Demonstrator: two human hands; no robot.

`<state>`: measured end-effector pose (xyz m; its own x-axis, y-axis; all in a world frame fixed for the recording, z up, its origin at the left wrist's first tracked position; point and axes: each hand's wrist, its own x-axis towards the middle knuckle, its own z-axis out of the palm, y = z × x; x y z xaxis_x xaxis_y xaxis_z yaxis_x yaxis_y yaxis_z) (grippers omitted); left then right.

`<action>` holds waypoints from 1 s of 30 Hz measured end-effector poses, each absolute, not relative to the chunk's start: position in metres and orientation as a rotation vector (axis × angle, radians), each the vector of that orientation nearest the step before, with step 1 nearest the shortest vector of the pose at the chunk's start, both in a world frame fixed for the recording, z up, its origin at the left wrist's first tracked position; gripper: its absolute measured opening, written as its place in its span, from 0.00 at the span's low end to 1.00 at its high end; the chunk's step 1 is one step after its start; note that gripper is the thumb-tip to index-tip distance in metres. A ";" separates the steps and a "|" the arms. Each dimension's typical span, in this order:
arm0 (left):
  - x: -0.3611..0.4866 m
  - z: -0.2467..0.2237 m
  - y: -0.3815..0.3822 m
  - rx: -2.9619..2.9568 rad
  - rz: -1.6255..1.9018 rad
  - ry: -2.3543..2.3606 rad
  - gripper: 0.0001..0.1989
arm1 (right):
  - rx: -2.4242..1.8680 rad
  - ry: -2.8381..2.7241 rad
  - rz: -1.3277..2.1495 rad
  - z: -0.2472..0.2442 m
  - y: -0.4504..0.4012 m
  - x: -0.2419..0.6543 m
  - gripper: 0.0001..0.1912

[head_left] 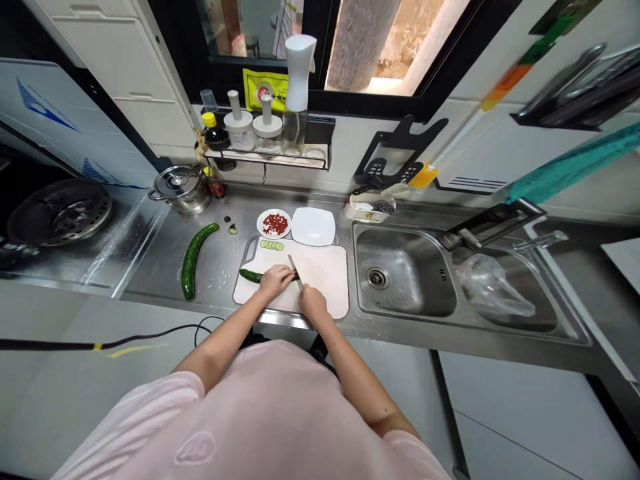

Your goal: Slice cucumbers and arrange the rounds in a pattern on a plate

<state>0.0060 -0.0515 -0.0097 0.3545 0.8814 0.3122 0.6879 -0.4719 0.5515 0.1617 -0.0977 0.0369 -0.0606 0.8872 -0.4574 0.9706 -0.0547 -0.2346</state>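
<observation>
On the white cutting board (327, 273) lies a dark green cucumber (250, 275), pointing left and right. My left hand (275, 281) is closed over its right part and holds it down. Gripped by its handle in my right hand (313, 303) is a knife (294, 267), its blade across the cucumber's right end, close to my left fingers. Several pale cucumber slices (271, 245) lie in a row near the board's upper left corner. A second, curved whole cucumber (193, 260) rests on the steel counter to the left.
Behind the board stand a plate of chopped red pieces (275, 223) and a white rectangular dish (313, 227). Small cucumber ends (233, 229) lie left of them. A steel pot (181, 189) stands at the back left. The sink (405, 273), with a plastic bag (495, 287), is at right.
</observation>
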 end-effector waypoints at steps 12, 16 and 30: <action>0.006 -0.010 -0.051 2.300 0.830 1.385 0.10 | 2.011 1.984 -0.767 0.037 -0.128 0.174 0.12; 0.006 -0.011 -0.051 2.290 0.827 1.392 0.10 | 2.018 1.999 -0.759 0.035 -0.124 0.172 0.12; 0.006 -0.009 -0.051 2.285 0.823 1.394 0.10 | 2.038 2.068 -0.741 0.034 -0.090 0.158 0.13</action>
